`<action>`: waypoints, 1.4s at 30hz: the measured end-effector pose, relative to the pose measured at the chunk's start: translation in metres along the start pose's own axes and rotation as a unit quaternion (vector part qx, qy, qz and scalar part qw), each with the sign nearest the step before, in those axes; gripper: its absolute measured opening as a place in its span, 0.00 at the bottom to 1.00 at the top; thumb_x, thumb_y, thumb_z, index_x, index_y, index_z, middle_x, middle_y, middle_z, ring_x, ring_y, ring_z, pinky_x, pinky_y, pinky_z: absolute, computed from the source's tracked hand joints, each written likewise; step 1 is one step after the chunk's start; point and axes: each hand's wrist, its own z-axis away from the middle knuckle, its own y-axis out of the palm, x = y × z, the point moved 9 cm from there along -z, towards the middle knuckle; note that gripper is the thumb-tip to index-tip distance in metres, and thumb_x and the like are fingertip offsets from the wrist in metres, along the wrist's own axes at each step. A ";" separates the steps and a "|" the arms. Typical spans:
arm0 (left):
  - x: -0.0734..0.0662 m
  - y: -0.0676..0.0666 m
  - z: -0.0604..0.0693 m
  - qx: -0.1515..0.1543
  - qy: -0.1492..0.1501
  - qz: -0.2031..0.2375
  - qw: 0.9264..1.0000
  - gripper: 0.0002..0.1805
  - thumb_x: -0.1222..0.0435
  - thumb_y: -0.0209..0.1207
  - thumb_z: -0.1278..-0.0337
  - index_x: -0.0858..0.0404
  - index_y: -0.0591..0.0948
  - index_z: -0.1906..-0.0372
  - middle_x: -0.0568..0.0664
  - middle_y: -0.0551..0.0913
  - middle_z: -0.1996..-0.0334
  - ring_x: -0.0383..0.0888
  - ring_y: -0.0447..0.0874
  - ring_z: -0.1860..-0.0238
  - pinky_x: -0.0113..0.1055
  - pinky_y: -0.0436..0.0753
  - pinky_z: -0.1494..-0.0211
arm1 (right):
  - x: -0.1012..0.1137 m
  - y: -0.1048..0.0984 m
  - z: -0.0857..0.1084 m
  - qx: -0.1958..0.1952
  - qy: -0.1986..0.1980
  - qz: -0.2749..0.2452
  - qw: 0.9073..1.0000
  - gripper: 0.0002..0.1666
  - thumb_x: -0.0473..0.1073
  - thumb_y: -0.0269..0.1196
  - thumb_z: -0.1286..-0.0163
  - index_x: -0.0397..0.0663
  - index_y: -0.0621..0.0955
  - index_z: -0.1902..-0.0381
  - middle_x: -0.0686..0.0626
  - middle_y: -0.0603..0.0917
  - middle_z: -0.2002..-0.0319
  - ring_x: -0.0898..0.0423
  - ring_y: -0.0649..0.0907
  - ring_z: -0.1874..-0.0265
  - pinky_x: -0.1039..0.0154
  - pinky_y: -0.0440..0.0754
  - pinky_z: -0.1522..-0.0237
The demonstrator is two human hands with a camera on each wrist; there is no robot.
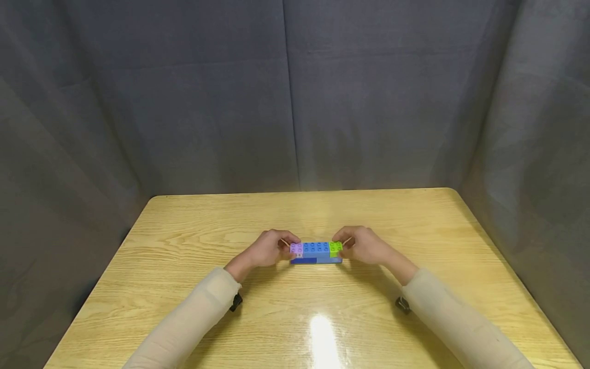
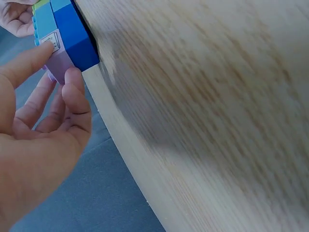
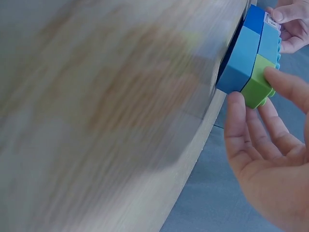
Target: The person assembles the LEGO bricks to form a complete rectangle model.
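A two-layer row of toy building bricks lies on the table in front of me. In its top layer, a light purple brick (image 1: 297, 249) is at the left, a long blue brick (image 1: 316, 249) in the middle and a lime green brick (image 1: 335, 249) at the right. Beneath them are a dark blue brick (image 2: 72, 36) on the left and a lighter blue brick (image 3: 240, 60) on the right. My left hand (image 1: 271, 248) pinches the purple brick, its thumb over a small printed label. At the other end, my right hand (image 1: 365, 246) pinches the green brick.
The wooden table (image 1: 193, 225) has rounded far corners. Dark grey curtains (image 1: 207, 102) hang behind it and on both sides. A bright light reflection lies on the table nearer to me, and a small black device (image 1: 403, 305) shows under the right wrist.
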 end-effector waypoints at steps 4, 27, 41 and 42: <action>0.002 -0.002 0.000 -0.011 -0.007 0.023 1.000 0.15 0.69 0.66 0.40 0.58 0.83 0.48 0.53 0.85 0.52 0.42 0.84 0.59 0.31 0.81 0.63 | 0.002 -0.001 0.000 -0.002 0.001 0.000 1.000 0.18 0.36 0.71 0.39 0.48 0.82 0.50 0.42 0.86 0.51 0.51 0.86 0.56 0.58 0.85 0.55; 0.017 -0.002 -0.005 -0.024 -0.064 0.056 0.996 0.27 0.71 0.72 0.48 0.58 0.81 0.40 0.53 0.83 0.47 0.40 0.82 0.59 0.32 0.81 0.62 | -0.003 -0.003 -0.005 0.023 0.032 -0.007 0.999 0.28 0.34 0.71 0.40 0.44 0.80 0.40 0.38 0.81 0.40 0.53 0.88 0.56 0.60 0.86 0.57; 0.026 -0.006 -0.008 -0.041 -0.080 0.089 0.992 0.25 0.70 0.72 0.48 0.59 0.82 0.42 0.53 0.84 0.47 0.44 0.87 0.53 0.36 0.86 0.56 | -0.009 -0.005 -0.011 0.020 0.046 -0.012 0.999 0.29 0.33 0.71 0.40 0.42 0.79 0.40 0.38 0.81 0.43 0.50 0.88 0.53 0.60 0.86 0.55; 0.026 -0.006 -0.008 -0.040 -0.080 0.090 0.992 0.25 0.69 0.71 0.48 0.59 0.82 0.42 0.54 0.84 0.47 0.45 0.88 0.53 0.36 0.86 0.56 | -0.009 -0.005 -0.011 0.020 0.044 -0.012 0.999 0.29 0.33 0.71 0.39 0.41 0.79 0.40 0.37 0.81 0.43 0.48 0.87 0.52 0.60 0.87 0.55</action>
